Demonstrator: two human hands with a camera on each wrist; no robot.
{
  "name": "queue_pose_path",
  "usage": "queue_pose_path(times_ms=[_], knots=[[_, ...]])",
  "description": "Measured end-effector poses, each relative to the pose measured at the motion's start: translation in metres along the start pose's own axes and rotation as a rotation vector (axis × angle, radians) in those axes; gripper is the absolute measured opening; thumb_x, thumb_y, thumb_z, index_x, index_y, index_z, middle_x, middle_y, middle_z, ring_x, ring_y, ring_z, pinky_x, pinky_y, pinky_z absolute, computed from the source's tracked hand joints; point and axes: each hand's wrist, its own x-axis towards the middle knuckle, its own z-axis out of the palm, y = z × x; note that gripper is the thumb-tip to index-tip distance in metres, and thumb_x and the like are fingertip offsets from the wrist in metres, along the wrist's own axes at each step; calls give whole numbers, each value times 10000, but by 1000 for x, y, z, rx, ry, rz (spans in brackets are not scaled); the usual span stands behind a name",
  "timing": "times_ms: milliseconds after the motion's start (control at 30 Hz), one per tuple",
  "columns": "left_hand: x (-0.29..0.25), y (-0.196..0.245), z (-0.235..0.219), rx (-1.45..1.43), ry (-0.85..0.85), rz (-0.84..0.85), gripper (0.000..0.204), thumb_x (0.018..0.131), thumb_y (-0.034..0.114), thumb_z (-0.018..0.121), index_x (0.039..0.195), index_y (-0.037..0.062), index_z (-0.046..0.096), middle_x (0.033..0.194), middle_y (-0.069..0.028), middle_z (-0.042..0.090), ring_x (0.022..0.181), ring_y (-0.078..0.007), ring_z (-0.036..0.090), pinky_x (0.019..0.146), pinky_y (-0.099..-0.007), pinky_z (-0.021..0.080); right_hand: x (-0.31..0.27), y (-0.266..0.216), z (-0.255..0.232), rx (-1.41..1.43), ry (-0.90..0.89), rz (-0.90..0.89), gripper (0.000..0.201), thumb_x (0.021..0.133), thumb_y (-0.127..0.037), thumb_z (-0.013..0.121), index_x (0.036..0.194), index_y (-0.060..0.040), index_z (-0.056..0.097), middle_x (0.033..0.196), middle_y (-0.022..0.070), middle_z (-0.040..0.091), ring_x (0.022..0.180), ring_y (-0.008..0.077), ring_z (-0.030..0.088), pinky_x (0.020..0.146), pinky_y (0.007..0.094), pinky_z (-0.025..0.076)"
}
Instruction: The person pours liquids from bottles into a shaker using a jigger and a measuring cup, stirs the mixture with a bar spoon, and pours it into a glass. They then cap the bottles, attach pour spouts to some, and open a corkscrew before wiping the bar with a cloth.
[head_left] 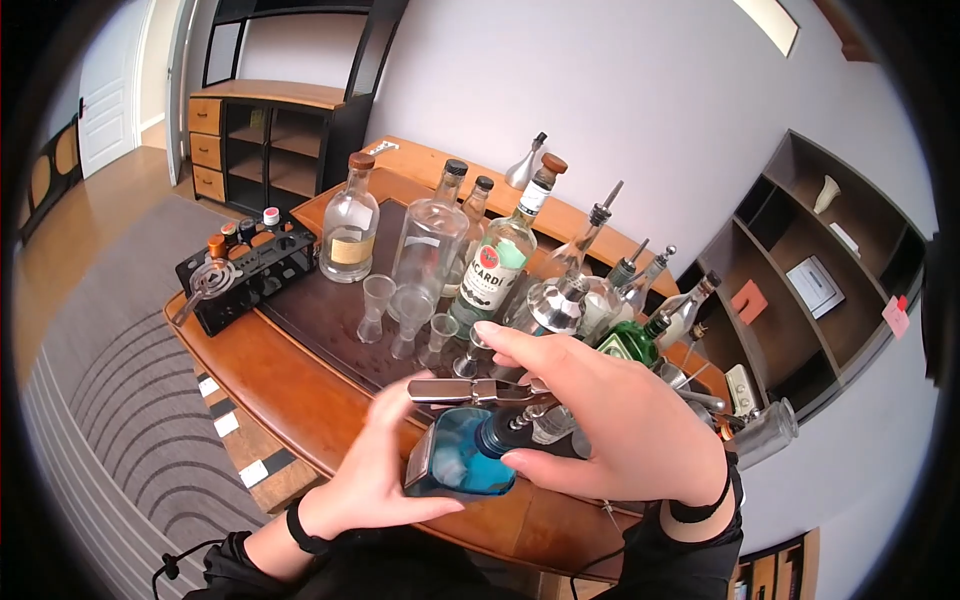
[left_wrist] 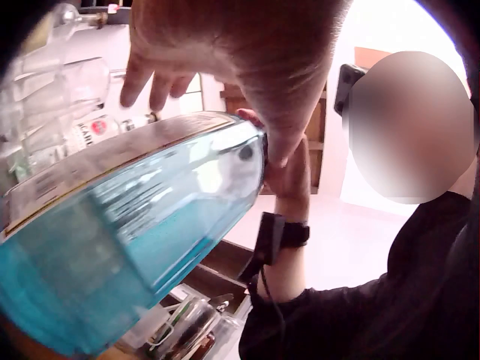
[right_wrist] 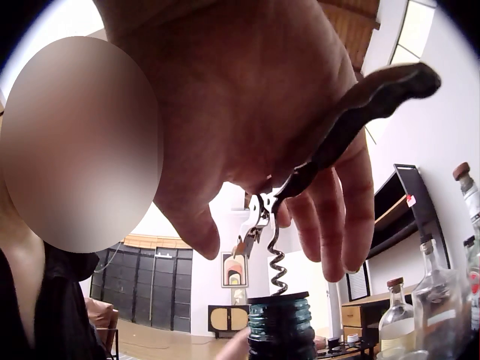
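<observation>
A squared blue glass bottle (head_left: 460, 465) is in front of me, its ridged dark neck (right_wrist: 281, 324) upright in the right wrist view. The spiral of a lever corkscrew (head_left: 455, 391) enters the bottle's mouth, its wavy handle lying crosswise above. My left hand (head_left: 360, 465) is spread in a wide C around the bottle's side, thumb along the near edge, fingers blurred at the far edge. Over the corkscrew, my right hand (head_left: 620, 400) has its palm above the handle. Its thumb and fingers hang apart on either side, not curled round it.
Several liquor bottles, one a Bacardi bottle (head_left: 487, 275), stand behind the hands on the wooden desk (head_left: 250, 360). Small glasses (head_left: 373, 305) and a metal shaker (head_left: 556, 305) are just beyond the corkscrew. At the left is a black rack (head_left: 265, 270) with a strainer (head_left: 210, 282).
</observation>
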Motion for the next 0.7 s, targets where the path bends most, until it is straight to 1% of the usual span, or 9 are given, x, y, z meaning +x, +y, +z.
queue_pose_path(times_ms=[67,100,133,167,233,267,300,633,700], knots=[[6,10,-14,131,181,260,1100,686,454,838,1499,44,220,1442,-265,360,1283,-409,449,1088,-526,343,-3,-4,-5,87,-63,122,759,802,-191,743,1463,-81,386,1177,150,602,1052,301,622,905,352,509],[12,21,-22,221,247,391,1115,680,468,835,1509,56,214,1452,-268,347,1286,-409,450,1101,-535,327,-7,-3,-6,92,-50,121,759,802,-191,743,1463,-81,386,1177,150,602,1052,301,622,905,352,509],[21,35,-23,295,346,516,909,746,476,772,1456,65,381,1427,-231,421,1300,-394,454,1120,-557,296,-11,-1,-8,107,-27,119,754,808,-166,734,1467,-75,377,1180,154,601,1051,301,622,911,360,509],[29,49,-29,301,336,523,909,746,476,772,1456,65,381,1427,-231,421,1300,-394,454,1120,-557,296,-16,1,-10,124,-4,116,749,815,-142,724,1470,-68,368,1183,158,600,1049,302,623,916,368,508],[43,74,-38,591,154,554,637,819,440,696,1323,74,566,1350,-178,540,1279,-376,489,1121,-568,289,-28,5,-13,161,49,109,733,815,-105,718,1462,-54,378,1176,157,606,1055,290,632,925,372,509],[51,83,-32,591,156,470,471,853,394,648,1203,80,662,1268,-137,620,1258,-350,520,1131,-571,268,-37,7,-13,153,72,112,683,849,-163,695,1452,-66,389,1118,159,607,983,302,636,852,367,515],[59,86,-34,598,87,423,506,820,372,679,1228,76,642,1276,-133,618,1233,-336,545,1138,-571,249,-45,9,-12,145,96,116,638,883,-220,672,1442,-78,399,1059,161,608,911,313,641,780,363,522],[79,86,-36,785,-102,301,581,764,289,739,1275,49,601,1315,-128,578,1262,-335,503,1127,-572,258,-88,7,11,293,352,121,490,808,-159,730,1262,-57,577,948,113,645,786,263,646,691,320,524],[79,88,-31,655,-31,272,616,759,312,745,1287,35,589,1307,-174,558,1244,-357,508,1115,-570,280,-90,8,21,286,420,-41,481,795,-143,740,1242,-47,590,966,120,648,798,258,651,700,324,526]])
